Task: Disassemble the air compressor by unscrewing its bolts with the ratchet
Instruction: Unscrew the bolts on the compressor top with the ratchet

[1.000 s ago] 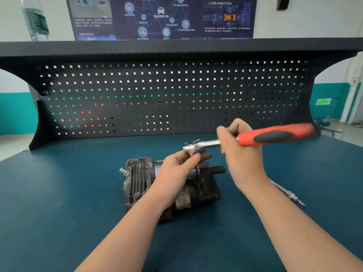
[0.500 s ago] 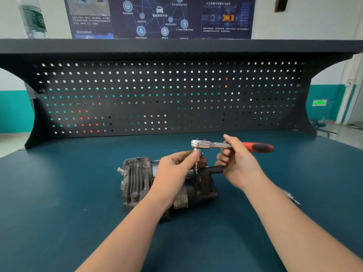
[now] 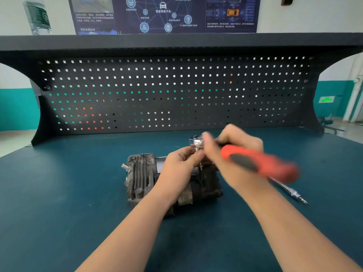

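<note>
The air compressor (image 3: 172, 183) lies on its side in the middle of the blue-green workbench (image 3: 59, 213). Its grey ribbed end points left and its dark end points right.

The left hand (image 3: 180, 163) reaches over the top of the compressor. Its fingers are curled, and the fingertips pinch the thin metal stem under the shiny head of the ratchet (image 3: 255, 163). That stem stands up from the top of the compressor.

The right hand (image 3: 233, 154) is just to the right of the left hand. Its fingers are wrapped around the ratchet near the head. The red and black handle sticks out toward the near right, and it looks blurry.

A thin metal extension bar (image 3: 290, 193) lies on the bench near the right arm, partly hidden behind the handle.

At the far side stands a black pegboard (image 3: 176, 91) with a shelf on top. A water bottle (image 3: 37, 16) stands on the shelf at the far left, and a dark poster (image 3: 167, 14) hangs on the wall behind.
</note>
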